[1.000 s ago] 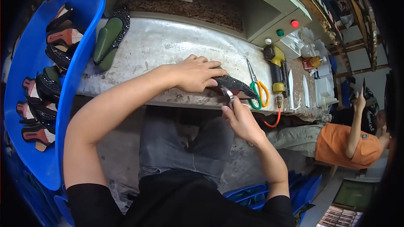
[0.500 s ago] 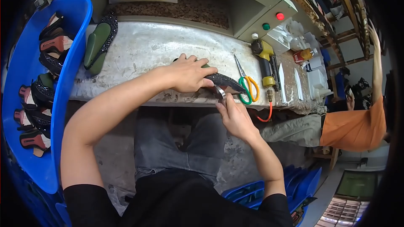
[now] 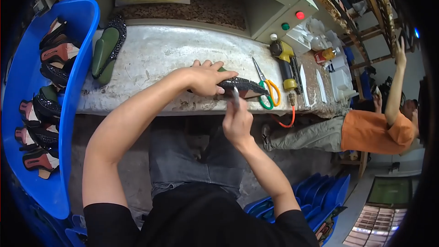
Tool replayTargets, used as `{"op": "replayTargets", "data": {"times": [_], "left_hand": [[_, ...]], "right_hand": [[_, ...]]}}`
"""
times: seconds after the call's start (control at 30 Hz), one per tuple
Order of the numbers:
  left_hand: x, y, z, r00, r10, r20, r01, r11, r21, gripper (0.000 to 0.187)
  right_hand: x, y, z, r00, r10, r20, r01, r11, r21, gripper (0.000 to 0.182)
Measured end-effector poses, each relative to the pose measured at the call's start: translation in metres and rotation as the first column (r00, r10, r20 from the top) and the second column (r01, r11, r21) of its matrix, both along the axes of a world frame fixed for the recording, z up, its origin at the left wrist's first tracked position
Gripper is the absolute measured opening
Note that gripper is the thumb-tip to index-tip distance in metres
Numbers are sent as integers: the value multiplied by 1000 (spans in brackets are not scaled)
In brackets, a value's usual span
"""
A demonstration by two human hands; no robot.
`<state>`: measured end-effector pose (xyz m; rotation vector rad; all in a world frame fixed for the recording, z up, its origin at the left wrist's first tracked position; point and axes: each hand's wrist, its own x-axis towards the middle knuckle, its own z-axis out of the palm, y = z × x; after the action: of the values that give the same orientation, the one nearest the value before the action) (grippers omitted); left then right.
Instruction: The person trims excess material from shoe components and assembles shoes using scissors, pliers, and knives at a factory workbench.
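A black glittery shoe upper on a green last (image 3: 244, 84) lies on its side at the front edge of the worktable. My left hand (image 3: 206, 78) is closed over its left part, pressing it to the table, with the thumb along the near side. My right hand (image 3: 238, 126) is a fist around a shiny metal hand tool (image 3: 236, 95), whose upper end meets the shoe's near side, close to the reddish sole. Most of the tool is hidden in my fingers and blurred. Just right of the shoe's tip lie scissors (image 3: 275, 92) with green and orange handles.
A blue bin (image 3: 68, 110) with several shoes stands left. Another lasted shoe (image 3: 107, 52) rests at the worktable's (image 3: 160, 45) left end. A yellow-black air tool (image 3: 286, 64) with an orange hose lies right, beside white strips (image 3: 304, 84). A person in orange (image 3: 375, 130) stands farther right.
My right hand has moved left and slightly down along the shoe, and the tool now points upward. My left hand keeps its hold. The person in orange has shifted, arm still raised.
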<state>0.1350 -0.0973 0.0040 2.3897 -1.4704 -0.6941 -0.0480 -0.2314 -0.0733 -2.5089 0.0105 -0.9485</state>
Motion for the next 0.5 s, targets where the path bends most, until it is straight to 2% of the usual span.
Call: {"op": "replayTargets", "data": {"times": [0.13, 0.23, 0.3, 0.37, 0.43, 0.5], "left_hand": [[1, -1, 10, 999, 29, 34, -29, 1000, 11, 69], [-8, -1, -7, 997, 79, -6, -79, 993, -84, 71], [-6, -4, -3, 998, 66, 21, -63, 992, -106, 71], [-19, -6, -4, 973, 86, 213, -36, 973, -227, 69], [-34, -11, -7, 920, 120, 372, 16, 939, -343, 67], [-42, -23, -10, 942, 83, 324, 40, 934, -356, 64]], "right_hand": [[10, -6, 2, 995, -24, -101, 28, 999, 44, 29], [-4, -8, 7, 966, 26, -259, 24, 982, 188, 26], [-8, -13, 19, 963, 26, -268, 44, 967, 250, 25], [-36, -24, 41, 906, 194, -377, 100, 767, 634, 23], [-61, -30, 55, 834, 399, -382, 207, 416, 886, 22], [-66, -29, 55, 837, 407, -365, 211, 376, 902, 24]]}}
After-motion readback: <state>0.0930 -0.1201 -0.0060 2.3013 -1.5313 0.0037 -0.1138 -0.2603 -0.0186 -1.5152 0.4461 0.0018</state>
